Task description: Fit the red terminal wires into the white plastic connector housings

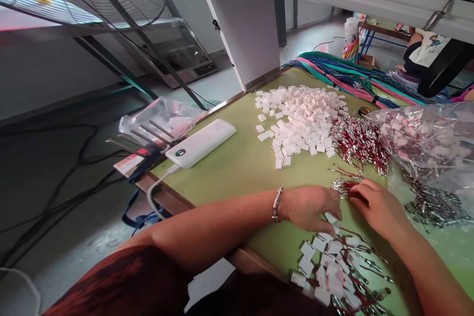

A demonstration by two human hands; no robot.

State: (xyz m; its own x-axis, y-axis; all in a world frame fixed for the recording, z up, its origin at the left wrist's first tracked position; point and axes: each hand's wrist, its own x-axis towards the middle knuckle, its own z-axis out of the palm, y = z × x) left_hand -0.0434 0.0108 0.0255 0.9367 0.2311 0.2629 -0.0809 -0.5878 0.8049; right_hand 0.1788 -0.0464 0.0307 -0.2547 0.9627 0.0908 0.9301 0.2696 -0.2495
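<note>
My left hand (pixel 313 207), with a bracelet at the wrist, is closed in a pinch. A small white plastic connector housing (pixel 331 217) shows between its thumb and fingers. Just to the right, my right hand (pixel 381 207) has its curled fingers on a small bunch of short red wires (pixel 341 186) with metal terminals; its fingertips are partly hidden. Below the hands lie several white housings with red wires in them (pixel 335 269). Ahead are a big heap of loose white housings (pixel 303 108) and a pile of red terminal wires (pixel 359 140).
A white power bank (pixel 202 143) with a cable lies at the table's left edge, beside a clear bag (pixel 163 116). At right are a filled plastic bag (pixel 425 133) and dark terminal wires (pixel 437 202). Long coloured cables (pixel 340 76) run along the back. A person (pixel 425 52) sits beyond.
</note>
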